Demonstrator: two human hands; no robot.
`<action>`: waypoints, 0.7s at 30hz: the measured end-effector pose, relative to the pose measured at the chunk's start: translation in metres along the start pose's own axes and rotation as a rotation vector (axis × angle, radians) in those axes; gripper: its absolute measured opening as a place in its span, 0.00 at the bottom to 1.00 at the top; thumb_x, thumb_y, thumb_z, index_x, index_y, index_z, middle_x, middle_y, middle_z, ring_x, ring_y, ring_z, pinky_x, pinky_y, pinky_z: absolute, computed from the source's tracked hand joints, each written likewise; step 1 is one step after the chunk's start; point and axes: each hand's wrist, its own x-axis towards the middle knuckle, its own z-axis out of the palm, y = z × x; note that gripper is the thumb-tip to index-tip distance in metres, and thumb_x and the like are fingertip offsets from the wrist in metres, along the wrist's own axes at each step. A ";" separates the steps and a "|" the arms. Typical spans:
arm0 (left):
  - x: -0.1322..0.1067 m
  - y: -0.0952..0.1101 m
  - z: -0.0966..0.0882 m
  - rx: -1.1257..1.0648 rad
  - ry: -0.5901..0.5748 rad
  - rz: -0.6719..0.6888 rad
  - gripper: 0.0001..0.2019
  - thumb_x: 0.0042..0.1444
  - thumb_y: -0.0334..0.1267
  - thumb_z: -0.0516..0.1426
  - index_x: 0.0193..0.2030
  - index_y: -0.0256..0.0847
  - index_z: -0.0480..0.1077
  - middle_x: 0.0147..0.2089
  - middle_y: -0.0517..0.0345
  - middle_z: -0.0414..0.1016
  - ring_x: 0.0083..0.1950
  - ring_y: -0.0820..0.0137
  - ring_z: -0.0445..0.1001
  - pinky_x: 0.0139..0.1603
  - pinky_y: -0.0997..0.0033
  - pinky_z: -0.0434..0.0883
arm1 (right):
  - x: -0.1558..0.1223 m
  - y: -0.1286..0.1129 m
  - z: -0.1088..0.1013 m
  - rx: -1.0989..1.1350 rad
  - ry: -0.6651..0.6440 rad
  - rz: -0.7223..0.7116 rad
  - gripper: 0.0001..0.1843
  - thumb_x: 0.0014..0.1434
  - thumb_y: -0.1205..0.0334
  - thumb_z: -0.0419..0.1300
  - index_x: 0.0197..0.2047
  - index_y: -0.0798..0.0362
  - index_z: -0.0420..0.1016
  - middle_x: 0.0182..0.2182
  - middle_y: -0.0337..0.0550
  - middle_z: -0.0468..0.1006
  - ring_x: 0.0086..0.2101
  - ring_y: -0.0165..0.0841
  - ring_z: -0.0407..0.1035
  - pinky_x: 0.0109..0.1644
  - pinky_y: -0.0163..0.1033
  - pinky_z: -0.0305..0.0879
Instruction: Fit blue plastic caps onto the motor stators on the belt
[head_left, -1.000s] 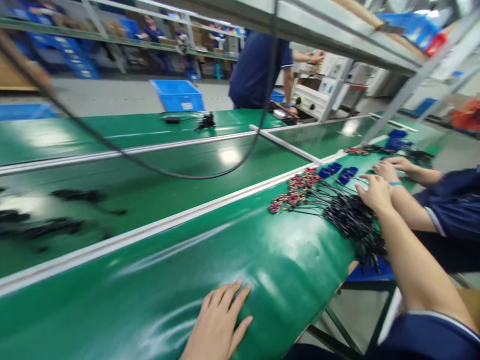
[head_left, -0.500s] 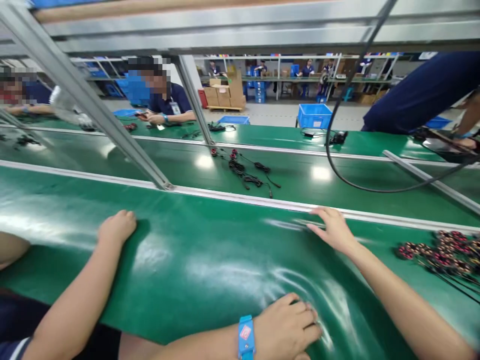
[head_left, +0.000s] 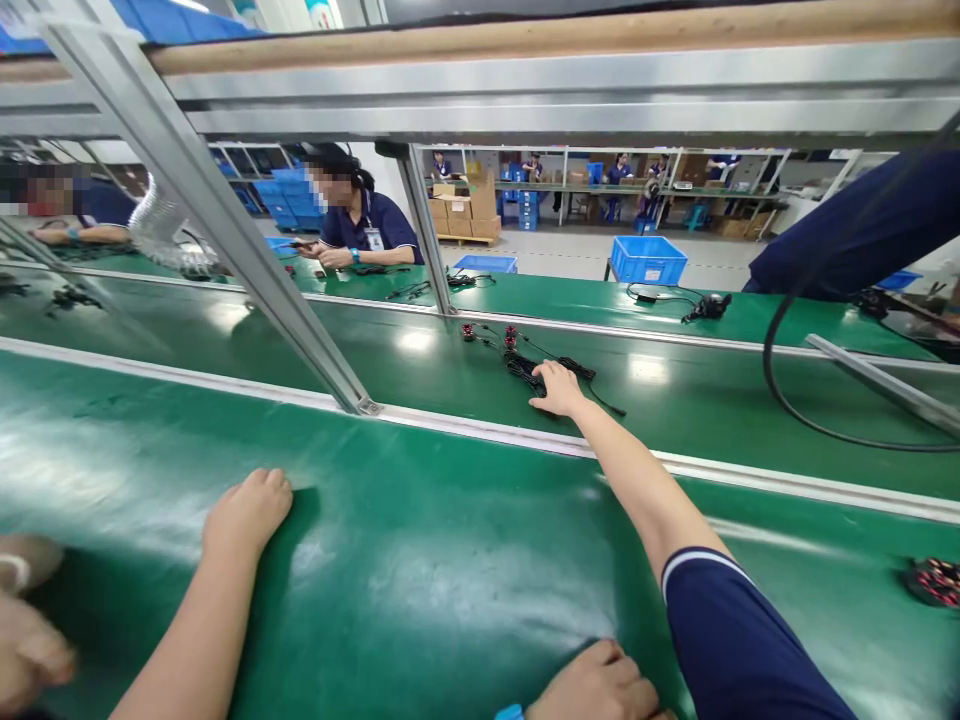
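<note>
Found black cable bundles [head_left: 523,371] on the middle surface [head_left: 435,385] beyond the rail [head_left: 480,430], presumably coiled to prevent tangling. Observed right hand [head_left: 558,390] stretched across the rail, palm down at the bundles, with fingers spread; could not confirm contact. Noted left hand [head_left: 600,685] low at the near surface [head_left: 450,580], partly cut off; could not tell finger state.

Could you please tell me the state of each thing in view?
Black slender cables with red-and-copper ring ends: bundled, partly hidden.
Bare right hand: open over those cables, contact unclear.
Bare left hand with blue wristband: loosely curled, partly out of frame.
Blue rectangular plastic bin: upright, open-topped.
Long black hanging cable: drooping in a loop.
Red-and-copper cluster at right edge: cut off by frame.
</note>
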 end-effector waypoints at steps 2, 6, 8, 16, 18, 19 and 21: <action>-0.008 -0.019 -0.007 0.049 0.020 -0.057 0.22 0.72 0.45 0.40 0.42 0.42 0.73 0.37 0.60 0.68 0.36 0.73 0.72 0.31 0.75 0.68 | 0.025 0.000 0.007 -0.018 -0.020 0.038 0.33 0.52 0.55 0.70 0.59 0.50 0.66 0.67 0.51 0.58 0.66 0.49 0.51 0.67 0.58 0.51; -0.025 -0.057 -0.016 0.139 0.066 -0.178 0.30 0.69 0.41 0.33 0.34 0.45 0.75 0.33 0.62 0.62 0.35 0.74 0.72 0.27 0.79 0.62 | 0.056 0.008 0.013 -0.052 -0.093 0.101 0.22 0.62 0.51 0.63 0.54 0.55 0.71 0.57 0.49 0.69 0.57 0.45 0.63 0.61 0.57 0.60; -0.032 -0.067 -0.016 0.164 0.088 -0.239 0.29 0.68 0.42 0.34 0.33 0.44 0.75 0.32 0.62 0.61 0.35 0.73 0.72 0.28 0.78 0.61 | 0.062 0.012 0.015 -0.076 -0.104 0.130 0.19 0.62 0.52 0.63 0.51 0.55 0.72 0.51 0.48 0.72 0.53 0.42 0.66 0.60 0.55 0.61; -0.033 -0.038 0.001 0.180 0.109 -0.355 0.22 0.67 0.49 0.46 0.31 0.45 0.75 0.33 0.60 0.67 0.36 0.75 0.74 0.26 0.74 0.60 | 0.061 0.006 -0.007 -0.003 0.104 0.136 0.19 0.50 0.65 0.64 0.47 0.54 0.71 0.48 0.51 0.66 0.43 0.40 0.67 0.52 0.45 0.64; -0.026 -0.025 0.005 0.182 0.101 -0.333 0.21 0.68 0.49 0.46 0.33 0.46 0.75 0.34 0.59 0.70 0.38 0.73 0.74 0.27 0.73 0.63 | 0.061 0.001 -0.019 0.045 0.144 0.129 0.18 0.48 0.65 0.64 0.44 0.53 0.70 0.46 0.49 0.66 0.39 0.37 0.66 0.48 0.43 0.66; -0.023 -0.018 0.006 0.182 0.098 -0.313 0.19 0.69 0.49 0.47 0.36 0.45 0.75 0.36 0.58 0.71 0.39 0.72 0.74 0.30 0.72 0.66 | 0.061 -0.001 -0.026 0.067 0.160 0.126 0.18 0.47 0.65 0.65 0.42 0.53 0.69 0.44 0.48 0.66 0.39 0.37 0.66 0.47 0.42 0.66; -0.015 -0.005 0.009 0.179 0.097 -0.258 0.16 0.67 0.50 0.52 0.45 0.40 0.73 0.42 0.57 0.73 0.41 0.71 0.74 0.38 0.69 0.72 | 0.058 -0.003 -0.038 0.108 0.184 0.126 0.17 0.45 0.64 0.66 0.40 0.53 0.68 0.41 0.45 0.66 0.38 0.36 0.65 0.46 0.42 0.66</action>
